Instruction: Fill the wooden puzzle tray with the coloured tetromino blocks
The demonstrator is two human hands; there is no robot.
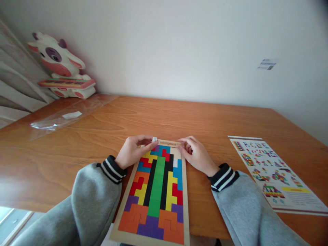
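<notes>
A wooden block-puzzle board lies in front of me, marked "Intelligence" along its far rim. Coloured pieces fill most of it, with a long green strip down the middle and black pieces flanking it. My left hand holds the far left corner, thumb on top and fingers around the far edge. Beside its fingertips sits a small white item that I cannot make out. At the far right corner, my right hand pinches the rim with curled fingers. The board's near end reaches past the table edge.
A printed pattern sheet lies on the wooden table to the right. At the left are a clear plastic bag and a cow-shaped toy keyboard near a curtain. A white wall stands behind the table.
</notes>
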